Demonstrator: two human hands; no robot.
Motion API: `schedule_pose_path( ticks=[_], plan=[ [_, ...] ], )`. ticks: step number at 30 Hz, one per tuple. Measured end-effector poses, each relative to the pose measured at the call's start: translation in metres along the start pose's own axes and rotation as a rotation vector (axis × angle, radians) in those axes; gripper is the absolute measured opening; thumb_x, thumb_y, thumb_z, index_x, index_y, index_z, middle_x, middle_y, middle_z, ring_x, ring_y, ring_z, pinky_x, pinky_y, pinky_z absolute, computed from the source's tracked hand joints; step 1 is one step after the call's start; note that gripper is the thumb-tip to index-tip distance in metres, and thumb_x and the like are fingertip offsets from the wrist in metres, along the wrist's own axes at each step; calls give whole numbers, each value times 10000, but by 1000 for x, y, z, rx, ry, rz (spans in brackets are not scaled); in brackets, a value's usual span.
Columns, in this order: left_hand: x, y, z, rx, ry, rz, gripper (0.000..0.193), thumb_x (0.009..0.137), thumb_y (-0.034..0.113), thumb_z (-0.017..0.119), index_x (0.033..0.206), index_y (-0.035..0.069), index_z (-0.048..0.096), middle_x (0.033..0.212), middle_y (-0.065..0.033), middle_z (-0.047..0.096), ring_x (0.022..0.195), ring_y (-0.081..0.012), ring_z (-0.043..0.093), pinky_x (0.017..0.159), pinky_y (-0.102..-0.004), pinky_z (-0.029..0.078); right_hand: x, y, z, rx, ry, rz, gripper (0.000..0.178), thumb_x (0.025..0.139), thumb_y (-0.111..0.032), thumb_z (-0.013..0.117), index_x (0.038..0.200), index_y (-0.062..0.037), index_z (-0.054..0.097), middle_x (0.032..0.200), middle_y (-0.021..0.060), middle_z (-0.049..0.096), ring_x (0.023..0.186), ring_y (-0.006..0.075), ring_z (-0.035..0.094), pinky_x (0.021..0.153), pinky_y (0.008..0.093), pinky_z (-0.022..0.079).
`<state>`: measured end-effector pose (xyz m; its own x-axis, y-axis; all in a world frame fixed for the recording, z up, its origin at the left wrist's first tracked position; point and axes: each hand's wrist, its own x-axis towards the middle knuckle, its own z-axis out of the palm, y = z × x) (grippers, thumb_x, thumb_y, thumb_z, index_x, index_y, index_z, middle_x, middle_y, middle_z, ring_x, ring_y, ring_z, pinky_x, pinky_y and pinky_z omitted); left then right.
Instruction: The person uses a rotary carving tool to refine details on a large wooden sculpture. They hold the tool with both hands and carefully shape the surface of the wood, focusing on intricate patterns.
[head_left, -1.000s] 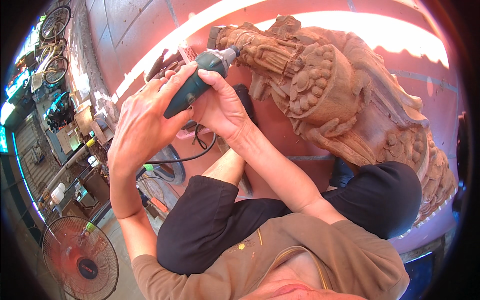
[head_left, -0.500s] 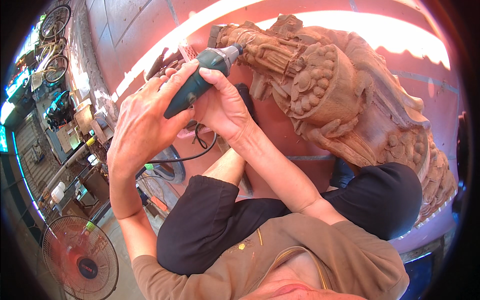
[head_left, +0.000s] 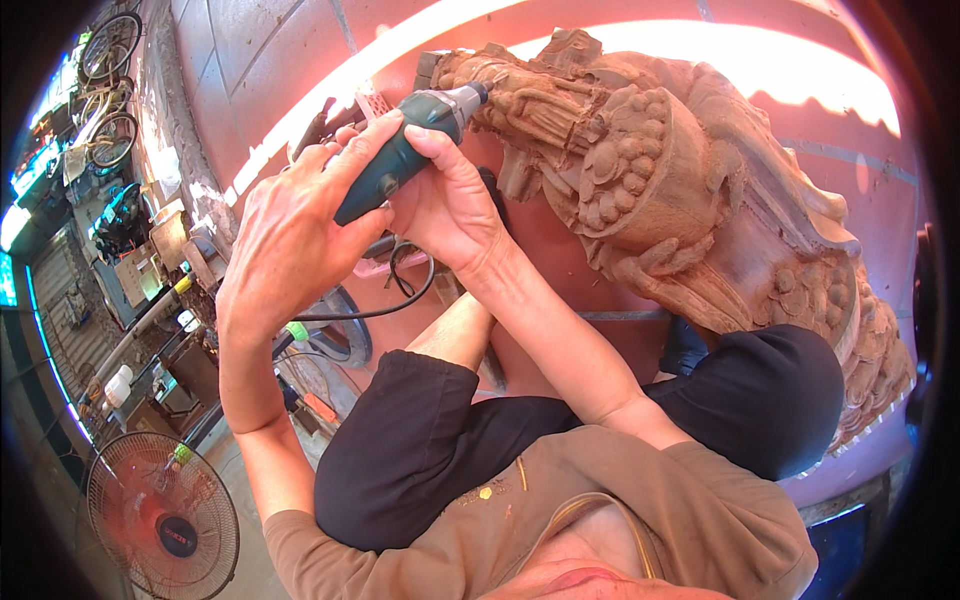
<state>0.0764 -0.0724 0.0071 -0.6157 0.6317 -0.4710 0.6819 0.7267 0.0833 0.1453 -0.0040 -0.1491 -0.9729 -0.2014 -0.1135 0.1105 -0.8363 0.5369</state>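
Red tiled floor (head_left: 270, 60): brown carved figure (head_left: 690, 200), laid at right. Green rotary tool (head_left: 400, 165), grasped by left hand (head_left: 290, 230) and right hand (head_left: 448, 210), nose (head_left: 468, 99) beside the figure's narrow end; light pressure should be applied, cord (head_left: 370, 317) kept clear.

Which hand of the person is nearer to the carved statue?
Right. The right hand is just left of the carved statue; the left hand is farther left, also on the green power tool.
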Motion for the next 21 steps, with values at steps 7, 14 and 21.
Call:
schedule_pose_path(
  ticks=[7, 14, 21],
  plan=[
    [0, 0, 1, 9, -5, 3, 749, 833, 229, 784, 1537, 230, 530, 1201, -232, 689, 1019, -427, 697, 882, -492, 560, -2, 0, 0, 2, -11, -1, 415, 980, -237, 708, 1364, -150, 579, 1310, 101, 681, 1233, 237, 655, 1008, 464, 581],
    [-4, 1, 0, -1, 1, 6, 757, 825, 223, 784, 1537, 232, 528, 1166, -229, 692, 991, -428, 697, 865, -495, 562, -2, 4, 0, 42, -11, 7, 450, 964, -187, 725, 1381, -149, 559, 1295, 56, 664, 1268, 237, 632, 1085, 454, 532],
    [-7, 0, 1, -10, 0, 9, 751, 820, 207, 781, 1530, 230, 538, 1114, -225, 694, 962, -425, 699, 845, -495, 563, -5, 5, -1, 44, -39, 36, 463, 959, -169, 729, 1384, -157, 548, 1295, 47, 657, 1270, 234, 627, 1096, 446, 527]
  ],
)
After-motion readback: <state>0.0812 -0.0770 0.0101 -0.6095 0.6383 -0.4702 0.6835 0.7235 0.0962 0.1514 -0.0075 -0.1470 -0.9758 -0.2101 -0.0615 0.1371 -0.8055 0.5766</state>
